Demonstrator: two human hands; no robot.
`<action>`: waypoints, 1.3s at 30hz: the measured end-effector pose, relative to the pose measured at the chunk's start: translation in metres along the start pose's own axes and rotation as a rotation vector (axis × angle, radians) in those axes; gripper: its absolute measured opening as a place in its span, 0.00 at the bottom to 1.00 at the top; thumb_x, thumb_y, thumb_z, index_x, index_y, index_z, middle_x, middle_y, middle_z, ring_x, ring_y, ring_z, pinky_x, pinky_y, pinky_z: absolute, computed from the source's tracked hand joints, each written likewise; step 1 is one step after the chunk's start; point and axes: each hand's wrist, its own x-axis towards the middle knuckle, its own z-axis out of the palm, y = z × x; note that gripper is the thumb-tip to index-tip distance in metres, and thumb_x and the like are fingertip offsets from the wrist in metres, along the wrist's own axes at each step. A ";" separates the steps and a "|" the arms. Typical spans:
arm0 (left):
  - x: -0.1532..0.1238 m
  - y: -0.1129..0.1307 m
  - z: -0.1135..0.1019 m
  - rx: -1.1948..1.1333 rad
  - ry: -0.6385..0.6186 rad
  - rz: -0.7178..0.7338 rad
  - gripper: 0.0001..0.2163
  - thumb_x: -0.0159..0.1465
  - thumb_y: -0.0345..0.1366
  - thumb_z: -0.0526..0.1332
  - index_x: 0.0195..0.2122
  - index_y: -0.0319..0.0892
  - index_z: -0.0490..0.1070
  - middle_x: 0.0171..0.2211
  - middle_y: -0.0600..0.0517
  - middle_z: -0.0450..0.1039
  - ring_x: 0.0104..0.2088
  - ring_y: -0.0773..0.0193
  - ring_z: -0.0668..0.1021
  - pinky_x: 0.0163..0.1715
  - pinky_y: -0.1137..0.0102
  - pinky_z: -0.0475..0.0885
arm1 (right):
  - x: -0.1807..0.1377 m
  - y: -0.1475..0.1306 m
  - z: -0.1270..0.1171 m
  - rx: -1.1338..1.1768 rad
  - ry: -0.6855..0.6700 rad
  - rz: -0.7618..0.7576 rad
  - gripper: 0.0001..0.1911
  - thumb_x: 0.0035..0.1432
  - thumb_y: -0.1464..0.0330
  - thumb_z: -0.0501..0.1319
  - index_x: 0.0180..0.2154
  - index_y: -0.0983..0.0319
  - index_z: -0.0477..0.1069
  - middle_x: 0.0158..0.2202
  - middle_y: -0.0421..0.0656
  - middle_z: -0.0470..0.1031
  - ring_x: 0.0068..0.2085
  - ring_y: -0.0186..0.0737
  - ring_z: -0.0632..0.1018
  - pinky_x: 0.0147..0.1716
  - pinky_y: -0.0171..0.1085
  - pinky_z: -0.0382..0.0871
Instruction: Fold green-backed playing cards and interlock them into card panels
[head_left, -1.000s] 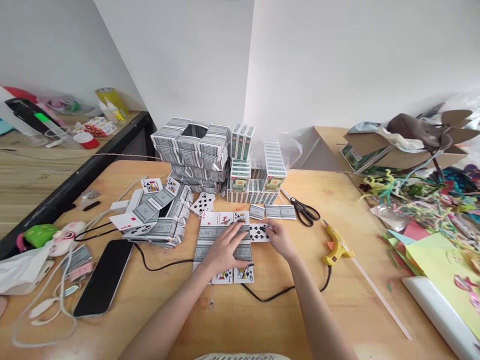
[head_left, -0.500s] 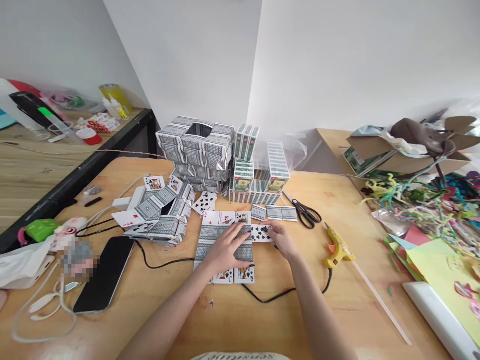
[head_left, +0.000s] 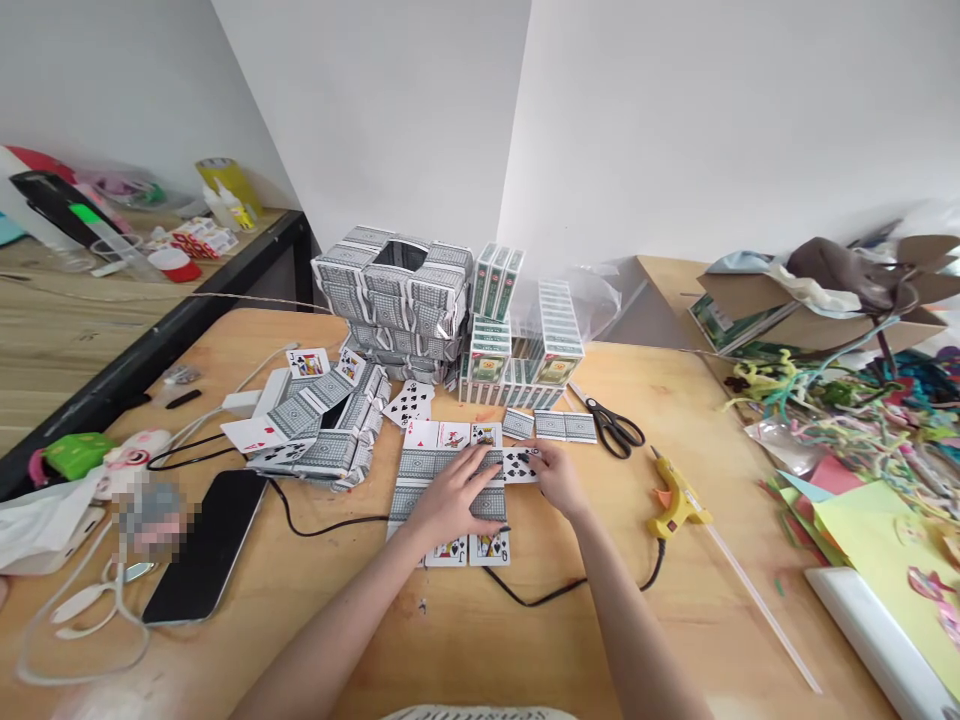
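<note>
My left hand [head_left: 452,497] lies with fingers spread on a panel of playing cards [head_left: 413,467] laid in rows, mostly patterned backs. Along its far edge show an ace of hearts, a joker and a king; a jack and a queen show at the near edge. At the panel's right side my right hand [head_left: 557,480] grips a spade playing card [head_left: 517,465] between thumb and fingers. That card is face up and its left edge meets the panel; whether it slips under cannot be made out.
Behind stand a stack of card-covered boxes [head_left: 390,290] and green card packs [head_left: 555,330]. Black scissors [head_left: 619,432], card strips [head_left: 564,426] and a yellow glue gun [head_left: 675,500] lie right. Left are a phone [head_left: 206,550] and a card-covered box [head_left: 337,455]. A black cord [head_left: 525,603] crosses in front.
My right hand has closed in slightly over the spade card, covering more of its right end. My left hand stays spread on the panel. The view has shifted slightly.
</note>
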 end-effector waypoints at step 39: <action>0.003 -0.001 0.005 0.031 -0.086 -0.035 0.35 0.51 0.55 0.60 0.56 0.41 0.60 0.62 0.43 0.49 0.62 0.52 0.52 0.59 0.58 0.54 | -0.004 -0.026 0.011 -0.459 -0.024 0.384 0.10 0.51 0.68 0.54 0.20 0.62 0.65 0.10 0.38 0.65 0.15 0.34 0.69 0.16 0.31 0.59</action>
